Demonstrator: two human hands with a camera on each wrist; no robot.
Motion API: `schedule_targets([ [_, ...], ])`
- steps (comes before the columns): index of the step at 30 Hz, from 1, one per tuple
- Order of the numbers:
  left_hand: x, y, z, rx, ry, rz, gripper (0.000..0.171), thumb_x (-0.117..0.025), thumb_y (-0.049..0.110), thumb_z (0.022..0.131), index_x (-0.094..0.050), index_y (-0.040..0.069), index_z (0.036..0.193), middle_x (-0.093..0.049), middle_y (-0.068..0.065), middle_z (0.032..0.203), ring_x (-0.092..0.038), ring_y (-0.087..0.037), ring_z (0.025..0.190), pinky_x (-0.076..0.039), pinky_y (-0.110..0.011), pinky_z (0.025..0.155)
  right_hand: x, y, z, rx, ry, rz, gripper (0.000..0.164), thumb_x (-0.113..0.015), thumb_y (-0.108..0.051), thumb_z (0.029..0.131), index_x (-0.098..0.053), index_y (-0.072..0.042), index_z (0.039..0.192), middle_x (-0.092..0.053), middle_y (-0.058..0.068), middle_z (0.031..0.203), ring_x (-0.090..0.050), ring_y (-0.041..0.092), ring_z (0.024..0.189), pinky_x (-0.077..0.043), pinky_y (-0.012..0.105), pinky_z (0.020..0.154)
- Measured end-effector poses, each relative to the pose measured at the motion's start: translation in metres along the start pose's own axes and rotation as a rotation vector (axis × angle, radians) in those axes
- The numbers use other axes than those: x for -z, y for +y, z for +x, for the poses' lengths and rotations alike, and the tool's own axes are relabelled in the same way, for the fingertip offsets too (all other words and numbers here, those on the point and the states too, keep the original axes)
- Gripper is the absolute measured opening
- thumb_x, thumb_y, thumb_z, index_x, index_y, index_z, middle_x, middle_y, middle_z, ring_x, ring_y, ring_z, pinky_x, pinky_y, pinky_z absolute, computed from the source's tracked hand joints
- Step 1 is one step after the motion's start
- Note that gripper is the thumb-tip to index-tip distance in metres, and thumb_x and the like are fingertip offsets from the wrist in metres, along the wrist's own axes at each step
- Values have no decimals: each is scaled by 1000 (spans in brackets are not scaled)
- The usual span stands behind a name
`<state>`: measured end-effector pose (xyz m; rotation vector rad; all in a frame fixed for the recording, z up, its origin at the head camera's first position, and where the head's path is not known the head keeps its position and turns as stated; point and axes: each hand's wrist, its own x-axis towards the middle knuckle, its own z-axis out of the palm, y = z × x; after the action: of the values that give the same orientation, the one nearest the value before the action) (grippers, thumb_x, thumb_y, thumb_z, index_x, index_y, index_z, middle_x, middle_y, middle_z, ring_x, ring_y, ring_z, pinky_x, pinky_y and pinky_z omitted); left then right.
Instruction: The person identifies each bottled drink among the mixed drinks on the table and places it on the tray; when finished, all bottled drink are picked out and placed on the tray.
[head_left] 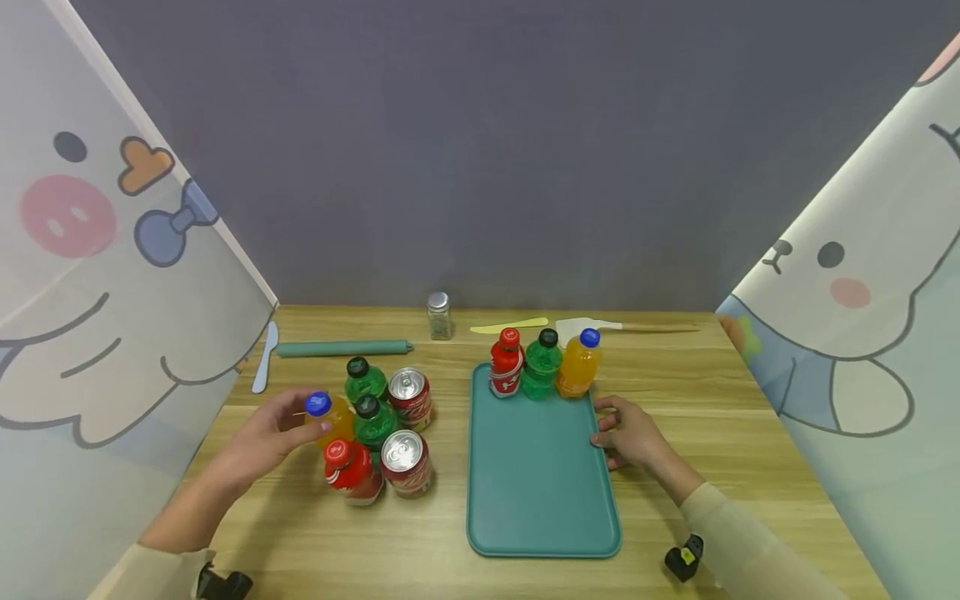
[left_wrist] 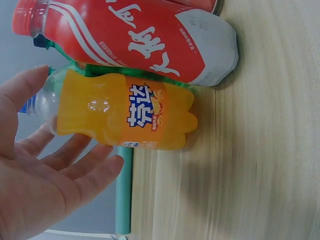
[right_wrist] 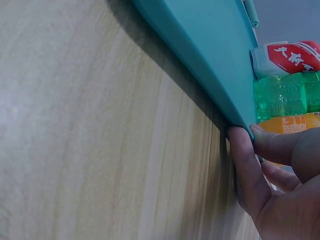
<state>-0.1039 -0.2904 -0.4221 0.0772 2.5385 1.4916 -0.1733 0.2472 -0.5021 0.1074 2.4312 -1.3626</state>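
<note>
Spread around the neck of an orange soda bottle (head_left: 341, 419) with a blue cap is my left hand (head_left: 262, 435). In the left wrist view its thumb is near the cap, and its extended fingers reach along the far side of the bottle (left_wrist: 105, 107). A red-labelled bottle (head_left: 354, 477), green bottles (head_left: 375, 427) and red cans (head_left: 407, 467) are grouped beside it. My right hand (head_left: 632, 433) pinches the right edge of a teal tray (head_left: 540, 483) between thumb and fingers. On the tray's far end stand another red bottle (head_left: 507, 363), green bottle (head_left: 542, 367) and orange bottle (head_left: 578, 367).
Behind the bottles lie a teal rolling pin (head_left: 345, 347), a pale blue knife (head_left: 266, 358), a yellow knife (head_left: 510, 326) and a white spatula (head_left: 581, 327). A small glass shaker (head_left: 439, 317) stands near the grey back wall (head_left: 480, 167). Printed side panels flank the table.
</note>
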Motion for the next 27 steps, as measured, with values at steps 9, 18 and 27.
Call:
schedule_targets([
  [9, -3, -6, 4, -30, 31, -10, 58, -72, 23, 98, -46, -4, 142, -59, -22, 132, -60, -37, 120, -55, -22, 86, 0, 0, 1, 1, -2, 16, 58, -72, 6, 90, -49, 0, 143, -58, 18, 103, -64, 22, 68, -61, 43, 55],
  [18, -7, -15, 3, -64, 96, -5, 56, -73, 23, 97, -51, 0, 142, -62, -22, 136, -59, -41, 125, -55, -21, 86, 0, 1, 1, 11, 5, 11, 58, -72, 7, 90, -49, -1, 143, -58, 18, 102, -64, 22, 68, -61, 43, 54],
  [27, -11, -22, 2, -43, 170, -11, 53, -74, 27, 97, -56, 4, 141, -68, -11, 131, -63, 4, 106, -56, -22, 86, -1, 1, 0, 13, 11, 16, 58, -73, 7, 90, -50, 0, 142, -57, 17, 101, -63, 22, 67, -61, 42, 53],
])
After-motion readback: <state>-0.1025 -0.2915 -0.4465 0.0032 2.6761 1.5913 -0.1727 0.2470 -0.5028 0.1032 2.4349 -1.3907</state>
